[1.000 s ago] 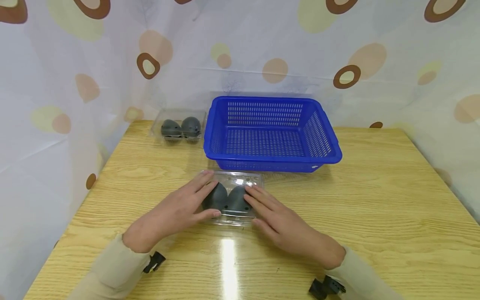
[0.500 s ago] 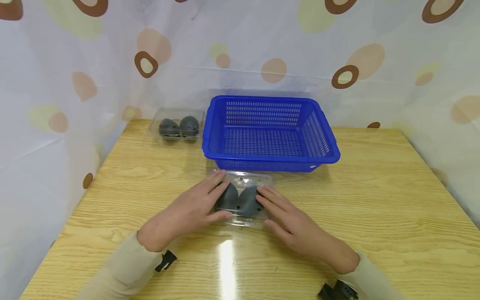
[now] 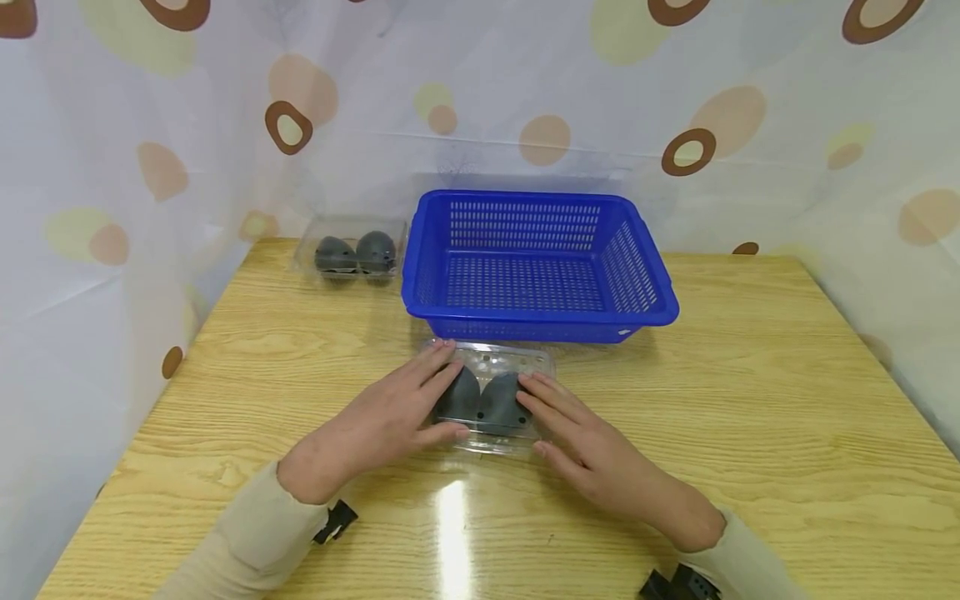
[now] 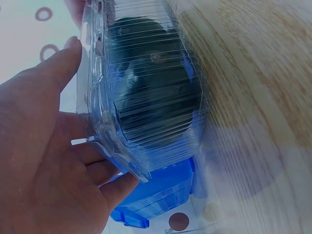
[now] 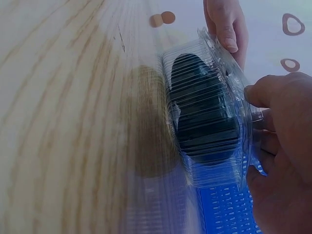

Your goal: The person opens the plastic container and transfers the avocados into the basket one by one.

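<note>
A clear plastic clamshell box [image 3: 495, 354] lies on the table just in front of the blue basket, its lid down. Inside it sit two dark, egg-shaped, avocado-like pieces [image 3: 501, 404], side by side. My left hand [image 3: 375, 425] rests on the lid's left part, fingers nearly straight and thumb at the front. On the right part lies my right hand [image 3: 600, 450], fingers extended and thumb by the front corner. Both wrist views show the ribbed lower half of the box [image 4: 156, 87] near the wood, with thumb and fingers against its rim.
Behind the box stands a blue perforated plastic basket [image 3: 540, 318]. A second clear box [image 3: 322, 229] with two dark egg-shaped pieces sits left of the basket. Patterned cloth [image 3: 480, 83] hangs along the back and sides of the wooden table [image 3: 750, 400].
Both hands and the box between them have shifted to the right, mostly in the first half second. The basket and the second box stay in place on the table.
</note>
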`<state>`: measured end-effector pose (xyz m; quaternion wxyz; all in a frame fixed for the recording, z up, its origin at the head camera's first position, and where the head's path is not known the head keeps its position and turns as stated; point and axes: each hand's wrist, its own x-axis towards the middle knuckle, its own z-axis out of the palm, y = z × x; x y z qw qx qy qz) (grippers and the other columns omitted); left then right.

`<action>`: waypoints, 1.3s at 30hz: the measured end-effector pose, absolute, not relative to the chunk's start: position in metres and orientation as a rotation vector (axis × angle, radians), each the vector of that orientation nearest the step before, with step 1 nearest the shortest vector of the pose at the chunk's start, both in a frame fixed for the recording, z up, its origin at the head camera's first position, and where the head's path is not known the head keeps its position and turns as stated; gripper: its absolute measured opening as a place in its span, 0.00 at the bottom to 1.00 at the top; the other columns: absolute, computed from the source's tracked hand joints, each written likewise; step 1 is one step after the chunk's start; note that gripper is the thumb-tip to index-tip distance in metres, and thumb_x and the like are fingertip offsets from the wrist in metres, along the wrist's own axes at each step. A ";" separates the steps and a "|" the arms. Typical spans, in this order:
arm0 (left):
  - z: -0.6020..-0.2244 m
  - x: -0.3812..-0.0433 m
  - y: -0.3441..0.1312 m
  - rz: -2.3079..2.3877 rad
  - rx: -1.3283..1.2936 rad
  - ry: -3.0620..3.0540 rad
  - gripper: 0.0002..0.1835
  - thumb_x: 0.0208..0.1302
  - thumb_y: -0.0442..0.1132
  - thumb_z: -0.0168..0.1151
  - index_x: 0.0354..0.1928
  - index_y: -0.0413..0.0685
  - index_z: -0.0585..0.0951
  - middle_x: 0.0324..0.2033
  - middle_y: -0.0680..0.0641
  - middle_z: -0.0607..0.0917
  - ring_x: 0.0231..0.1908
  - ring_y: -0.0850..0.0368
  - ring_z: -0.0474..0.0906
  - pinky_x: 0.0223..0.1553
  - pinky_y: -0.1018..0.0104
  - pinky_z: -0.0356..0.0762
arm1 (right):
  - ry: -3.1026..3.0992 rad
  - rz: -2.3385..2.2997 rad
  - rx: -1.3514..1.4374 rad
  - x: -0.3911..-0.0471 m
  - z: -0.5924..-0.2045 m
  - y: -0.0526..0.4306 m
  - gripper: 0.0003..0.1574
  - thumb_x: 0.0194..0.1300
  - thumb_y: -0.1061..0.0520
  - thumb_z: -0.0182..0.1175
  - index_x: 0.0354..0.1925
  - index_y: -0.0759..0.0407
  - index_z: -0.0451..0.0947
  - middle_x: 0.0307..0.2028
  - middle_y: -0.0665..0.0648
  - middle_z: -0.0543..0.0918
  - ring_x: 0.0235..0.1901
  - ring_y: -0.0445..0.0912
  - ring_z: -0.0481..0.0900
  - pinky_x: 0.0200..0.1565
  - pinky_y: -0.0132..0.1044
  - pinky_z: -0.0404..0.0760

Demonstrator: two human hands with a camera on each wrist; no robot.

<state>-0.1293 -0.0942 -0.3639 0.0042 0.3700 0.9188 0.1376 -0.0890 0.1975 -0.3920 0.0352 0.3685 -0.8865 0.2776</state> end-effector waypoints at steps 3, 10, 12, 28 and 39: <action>-0.363 -0.129 -0.094 0.435 1.157 2.879 0.45 0.66 0.64 0.57 0.74 0.38 0.62 0.76 0.38 0.57 0.77 0.44 0.51 0.75 0.50 0.59 | -2.755 0.858 1.119 -0.088 -0.390 0.198 0.36 0.74 0.55 0.54 0.76 0.56 0.58 0.77 0.57 0.57 0.78 0.50 0.48 0.75 0.22 0.40; -0.360 -0.127 -0.094 0.441 1.161 2.871 0.46 0.66 0.65 0.57 0.74 0.39 0.62 0.76 0.37 0.57 0.76 0.43 0.52 0.74 0.50 0.59 | -2.746 0.803 1.127 -0.087 -0.390 0.198 0.36 0.74 0.55 0.55 0.75 0.57 0.59 0.76 0.58 0.58 0.78 0.52 0.50 0.75 0.22 0.39; -0.360 -0.127 -0.094 0.441 1.165 2.875 0.45 0.66 0.64 0.57 0.73 0.39 0.63 0.75 0.37 0.58 0.76 0.43 0.53 0.74 0.50 0.60 | -2.748 0.801 1.128 -0.087 -0.389 0.198 0.36 0.74 0.55 0.55 0.75 0.57 0.59 0.76 0.58 0.58 0.78 0.52 0.50 0.74 0.21 0.39; -0.352 -0.121 -0.089 0.399 1.265 2.929 0.44 0.64 0.64 0.60 0.70 0.37 0.68 0.72 0.35 0.64 0.73 0.40 0.59 0.72 0.50 0.64 | -2.493 0.897 1.141 -0.083 -0.386 0.200 0.36 0.58 0.65 0.69 0.65 0.60 0.73 0.68 0.61 0.71 0.71 0.53 0.65 0.73 0.22 0.53; -0.353 -0.123 -0.085 0.393 1.428 2.982 0.39 0.61 0.60 0.67 0.64 0.39 0.73 0.67 0.37 0.71 0.69 0.41 0.67 0.71 0.51 0.66 | -2.514 1.026 0.978 -0.080 -0.383 0.204 0.25 0.59 0.66 0.67 0.56 0.57 0.79 0.62 0.56 0.76 0.64 0.51 0.73 0.70 0.24 0.64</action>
